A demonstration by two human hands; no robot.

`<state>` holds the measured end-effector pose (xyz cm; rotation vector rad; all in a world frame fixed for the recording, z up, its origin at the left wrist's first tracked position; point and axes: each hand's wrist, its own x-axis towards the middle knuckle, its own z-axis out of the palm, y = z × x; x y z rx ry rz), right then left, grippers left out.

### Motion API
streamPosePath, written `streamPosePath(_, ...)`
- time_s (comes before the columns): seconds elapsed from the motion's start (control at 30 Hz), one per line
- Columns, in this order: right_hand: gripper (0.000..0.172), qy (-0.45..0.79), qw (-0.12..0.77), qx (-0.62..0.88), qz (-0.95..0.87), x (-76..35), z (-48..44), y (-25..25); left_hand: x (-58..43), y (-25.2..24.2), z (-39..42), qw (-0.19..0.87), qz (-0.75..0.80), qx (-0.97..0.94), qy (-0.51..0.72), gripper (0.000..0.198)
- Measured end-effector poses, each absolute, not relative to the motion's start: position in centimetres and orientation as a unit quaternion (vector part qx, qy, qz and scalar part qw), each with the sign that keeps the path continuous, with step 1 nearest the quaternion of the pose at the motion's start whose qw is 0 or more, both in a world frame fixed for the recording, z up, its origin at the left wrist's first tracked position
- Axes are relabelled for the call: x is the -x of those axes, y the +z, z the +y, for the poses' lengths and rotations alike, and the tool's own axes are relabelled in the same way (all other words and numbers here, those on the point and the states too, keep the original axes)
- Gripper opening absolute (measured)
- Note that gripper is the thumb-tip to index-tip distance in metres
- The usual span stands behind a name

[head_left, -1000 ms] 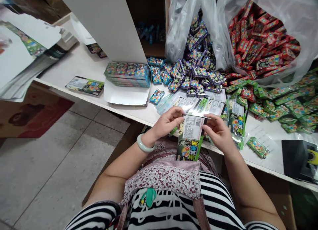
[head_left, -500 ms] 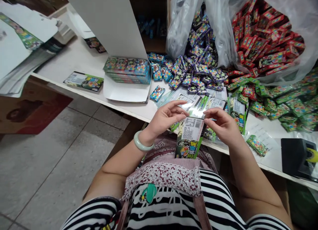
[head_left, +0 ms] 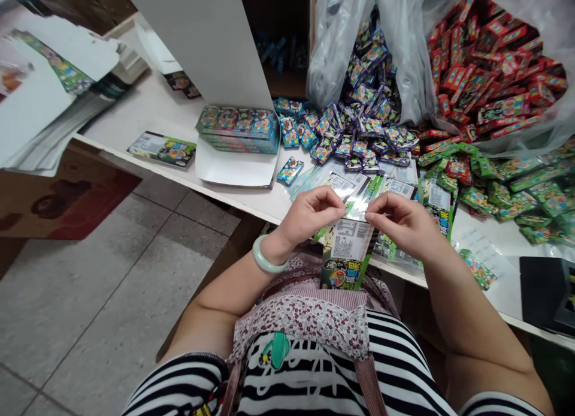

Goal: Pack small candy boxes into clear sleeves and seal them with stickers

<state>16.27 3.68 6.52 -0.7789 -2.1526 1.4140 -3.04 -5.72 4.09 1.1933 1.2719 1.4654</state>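
My left hand (head_left: 317, 213) and my right hand (head_left: 402, 221) are close together over the table's front edge. Both pinch the top edge of a printed packet (head_left: 344, 266) between thumb and fingertips. The packet is green, black and white with a label and barcode, and it hangs down in front of the apron. Clear, shiny film shows between the fingertips; whether it belongs to this packet or one beneath I cannot tell. More printed packets (head_left: 395, 188) of the same look lie flat just beyond my hands.
Small purple boxes (head_left: 371, 126) spill from a plastic bag; red boxes (head_left: 507, 104) fill another bag. Green boxes (head_left: 548, 185) are heaped at right, near a black tape dispenser (head_left: 543, 290). An open white carton (head_left: 238, 167) holds stacked small boxes. One blue box (head_left: 290, 171) lies alone.
My fingers have closed from a looser, spread pose into a tight pinch along the packet's top edge. The view has shifted slightly, so everything sits a little further right.
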Motion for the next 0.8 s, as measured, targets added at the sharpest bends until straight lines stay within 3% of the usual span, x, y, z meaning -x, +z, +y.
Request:
streamPosePath(0.23,0.010,0.457,0.253,0.235,-0.820,-17.2,2.4,6.1,4.4,3.6,-6.9,0.449,0.479,-0.516,0.550,0.014)
streamPosePath(0.67,0.013,0.440,0.250,0.238,-0.829,-17.0,2.2,7.0,4.4,4.8,-6.3,0.478,0.435,-0.559,0.520,0.019)
streamPosePath(0.8,0.005,0.404,0.255,0.185,-0.858,-17.5,2.2,6.4,4.8,3.7,-6.9,0.477,0.435,-0.562,0.517,0.016)
